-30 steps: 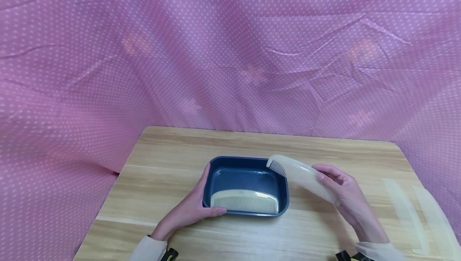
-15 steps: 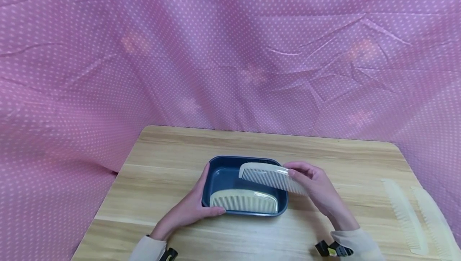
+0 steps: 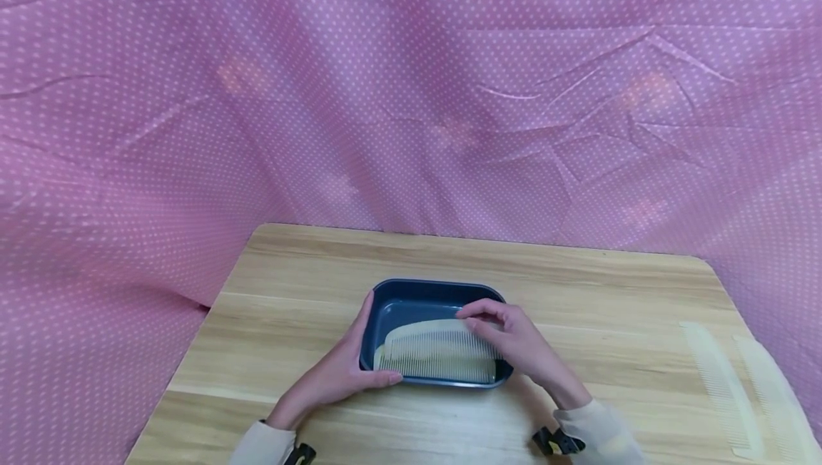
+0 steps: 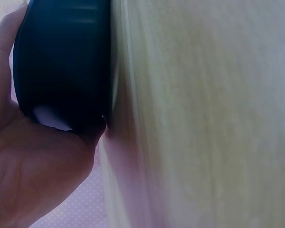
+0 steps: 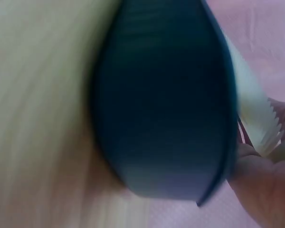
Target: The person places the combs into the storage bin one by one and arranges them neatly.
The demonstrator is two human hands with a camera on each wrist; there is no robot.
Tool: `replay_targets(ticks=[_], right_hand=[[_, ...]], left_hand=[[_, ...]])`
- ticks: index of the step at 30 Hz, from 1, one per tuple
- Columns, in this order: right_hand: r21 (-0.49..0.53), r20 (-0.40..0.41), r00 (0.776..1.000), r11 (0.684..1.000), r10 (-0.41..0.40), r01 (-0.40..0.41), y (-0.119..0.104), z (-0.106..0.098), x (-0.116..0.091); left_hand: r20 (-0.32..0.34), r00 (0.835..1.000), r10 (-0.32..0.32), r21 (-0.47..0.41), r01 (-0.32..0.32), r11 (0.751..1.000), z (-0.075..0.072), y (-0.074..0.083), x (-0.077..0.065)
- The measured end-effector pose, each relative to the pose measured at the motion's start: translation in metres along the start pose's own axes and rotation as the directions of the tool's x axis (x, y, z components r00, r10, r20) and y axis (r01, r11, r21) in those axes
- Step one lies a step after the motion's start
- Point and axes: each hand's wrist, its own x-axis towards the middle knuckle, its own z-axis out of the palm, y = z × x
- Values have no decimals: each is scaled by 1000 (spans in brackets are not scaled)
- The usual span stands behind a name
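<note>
A dark blue rectangular tray point(image 3: 411, 295) sits on the table, and my left hand point(image 3: 340, 372) grips its left end, thumb along the near rim. The left wrist view shows that hand point(image 4: 38, 166) against the tray's outer wall point(image 4: 61, 61). Over the tray, my right hand point(image 3: 514, 340) pinches a pale, translucent comb point(image 3: 424, 333) at its right end, teeth toward me. It overlaps a second cream comb point(image 3: 437, 369) lying along the tray's near side, covering most of it. In the right wrist view the pinched comb point(image 5: 254, 104) shows above the rim, between thumb and fingers.
Two more pale combs, a nearer one point(image 3: 722, 386) and an outer one point(image 3: 777, 394), lie side by side at the table's right. A pink dotted curtain point(image 3: 411, 94) hangs behind and around the wooden table point(image 3: 289, 272).
My right hand has moved left with its comb, from beside the tray to over it, and the comb has come down in front of the other one. My left hand has stayed put.
</note>
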Motion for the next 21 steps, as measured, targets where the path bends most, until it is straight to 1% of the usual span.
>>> replay_targets(ticks=[4,9,13,15,18,21], right_hand=[[-27,46,998,999,-34,36,3,10,4],[-64,54,996,995,-73,77,6,17,6],[-142,55,995,985,-88,95,8,22,7],[-216,61,992,968,-113,123,9,25,7],[-324,77,983,928,-165,181,8,29,9],[-385,87,974,895,-210,227,9,31,9]], left_hand=[[2,1000,9,-16,-9,1000,1,0,1],[1,1000,11,-24,-11,1000,2,0,0],[-2,1000,0,-22,0,1000,2,0,-1],[-1,1000,-8,-26,8,1000,2,0,0],[2,1000,-9,-41,9,999,1,0,1],[4,1000,-4,-50,4,999,1,-1,2]])
